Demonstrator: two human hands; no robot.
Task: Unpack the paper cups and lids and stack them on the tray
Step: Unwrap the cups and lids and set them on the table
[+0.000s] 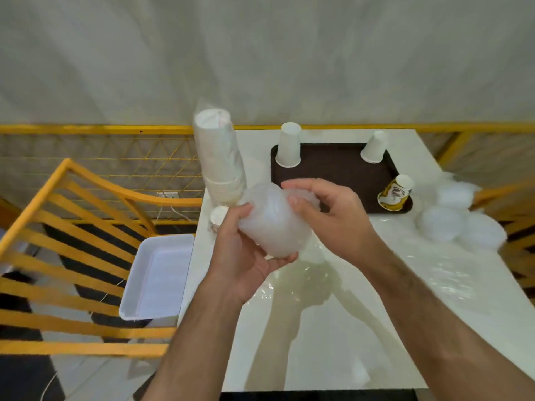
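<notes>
Both hands are up over the white table (pixel 333 328), working one thing between them. Left hand (pixel 246 253) cups the plastic-wrapped pack of lids (pixel 272 221) from below and the near side, fingers curled under it, thumb pressed on its left face. Right hand (pixel 330 215) pinches the far end of the pack's wrap, fingertips bent down onto the plastic — the pack is held clear of the tabletop, tilted, just in front of the tray.

Brown tray (pixel 335 172) lies at the far side of the table. On it, three upside-down cups: a white cup (pixel 288 146) at the far left corner, a second white cup (pixel 374 147) at the far right, and a printed cup (pixel 395 192) with yellow and dark markings at the near right corner.

Left of the tray, a tall wrapped sleeve of cups (pixel 221 157) stands upright at the table's left edge, leaning slightly. Right of the tray, loose white lids (pixel 460 221) lie in a cluster near the table's right edge, with crumpled clear plastic (pixel 451 270) spread on the table in front of them.

Off the table to the left — a white foam tray (pixel 157 276) resting on a yellow wooden chair (pixel 72 227). Yellow railing (pixel 95 130) runs behind.
</notes>
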